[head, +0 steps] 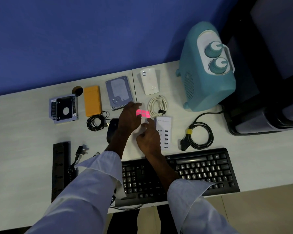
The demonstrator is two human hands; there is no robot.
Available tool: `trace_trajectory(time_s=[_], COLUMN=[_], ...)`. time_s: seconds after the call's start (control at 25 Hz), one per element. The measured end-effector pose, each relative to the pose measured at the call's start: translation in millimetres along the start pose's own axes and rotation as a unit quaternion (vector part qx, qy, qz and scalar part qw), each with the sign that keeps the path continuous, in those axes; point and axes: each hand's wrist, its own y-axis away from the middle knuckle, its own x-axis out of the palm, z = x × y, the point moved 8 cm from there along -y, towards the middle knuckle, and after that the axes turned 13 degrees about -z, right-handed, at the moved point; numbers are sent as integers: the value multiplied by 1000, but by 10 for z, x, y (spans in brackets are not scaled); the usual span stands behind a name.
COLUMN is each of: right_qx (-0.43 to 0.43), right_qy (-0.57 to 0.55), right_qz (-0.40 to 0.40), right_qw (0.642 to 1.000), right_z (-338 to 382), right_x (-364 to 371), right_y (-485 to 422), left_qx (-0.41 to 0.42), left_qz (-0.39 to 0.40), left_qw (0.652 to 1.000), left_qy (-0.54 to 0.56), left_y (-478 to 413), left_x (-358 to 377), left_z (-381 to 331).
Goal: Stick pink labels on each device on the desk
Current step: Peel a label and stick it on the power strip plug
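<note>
A sheet of pink labels (pixel 143 113) is held over the middle of the desk by my left hand (pixel 128 118), which pinches its left edge. My right hand (pixel 148 136) sits just below the sheet with its fingers curled near the white backing; whether it grips anything I cannot tell. Around the hands lie devices: a grey hard drive (pixel 119 92), an orange case (pixel 92 100), a silver drive caddy (pixel 63 108), a white adapter (pixel 149 81), a white USB charger (pixel 164 130), a black mouse (pixel 112 128) and a black keyboard (pixel 193 173).
A teal fan heater (pixel 205 68) stands at the back right with its black cord (pixel 199 135) coiled in front. A white cable coil (pixel 157 106), a black cable coil (pixel 96 122) and a black power strip (pixel 60 166) with plug also lie on the white desk (pixel 24 132).
</note>
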Motion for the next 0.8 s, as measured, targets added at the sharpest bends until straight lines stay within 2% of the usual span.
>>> trace_trajectory(time_s=[0.08, 0.24, 0.36, 0.48, 0.6, 0.68, 0.8], right_qx=[-12, -36, -48, -61, -85, -103, -105], right_qy=[0, -7, -30, -48, -49, -38, -34], right_qz=[-15, -29, -34, -43, -58, -67, -82], right_qw=[1000, 999, 998, 996, 994, 992, 991], right_z=[-9, 7, 28, 92, 183, 220, 220], right_x=[13, 34, 45, 33, 17, 26, 42], right_y=[14, 11, -3, -46, -97, -115, -117], left_qx=[-18, -96, -158, -249, -330, -365, -380], left_qz=[-14, 25, 36, 31, 33, 40, 50], left_qw=[1000, 995, 986, 953, 894, 870, 869], left_qy=[0, -27, 31, 171, 302, 328, 313], left_y=[-38, -17, 82, 251, 393, 444, 490], left_x=[-28, -22, -94, -162, -185, -210, -252], left_z=[38, 185, 286, 353, 386, 399, 416])
